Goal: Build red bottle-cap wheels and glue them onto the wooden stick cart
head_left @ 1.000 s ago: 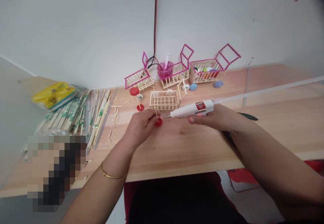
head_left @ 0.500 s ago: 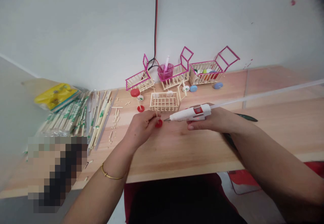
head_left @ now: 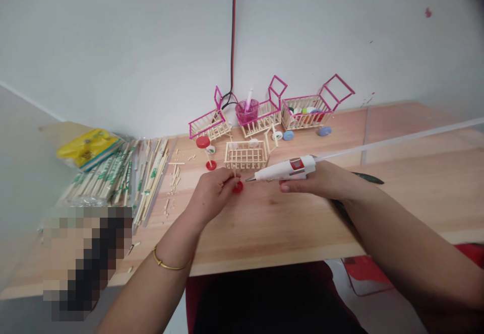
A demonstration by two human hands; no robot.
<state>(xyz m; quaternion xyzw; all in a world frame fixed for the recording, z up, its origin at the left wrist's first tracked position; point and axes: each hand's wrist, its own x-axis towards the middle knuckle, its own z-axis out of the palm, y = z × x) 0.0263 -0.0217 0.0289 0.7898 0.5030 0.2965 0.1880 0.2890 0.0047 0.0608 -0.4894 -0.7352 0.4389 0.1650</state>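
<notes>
My left hand point(head_left: 217, 193) pinches a short thin wooden stick point(head_left: 234, 172) that stands upright on a red bottle cap point(head_left: 238, 187) on the table. In my right hand point(head_left: 321, 180) is a white glue gun point(head_left: 283, 169), its metal tip pointing left, close to the stick and cap. Just behind them sits a small unpainted cart point(head_left: 246, 157) made of wooden sticks. To its left stands a piece made of two red caps point(head_left: 203, 142) joined by a stick.
Along the wall stand several stick carts with purple edges point(head_left: 302, 112) and a purple cup point(head_left: 247, 112). Blue caps point(head_left: 324, 131) lie before them. Bundled chopsticks point(head_left: 109, 173), a yellow packet point(head_left: 88, 147) and stick scraps point(head_left: 174, 177) are on the left. A dark-handled tool point(head_left: 368, 178) lies behind my right wrist.
The whole view has shifted slightly. Both hands hold nearly the same pose, with the glue gun tip still beside the stick and red cap.
</notes>
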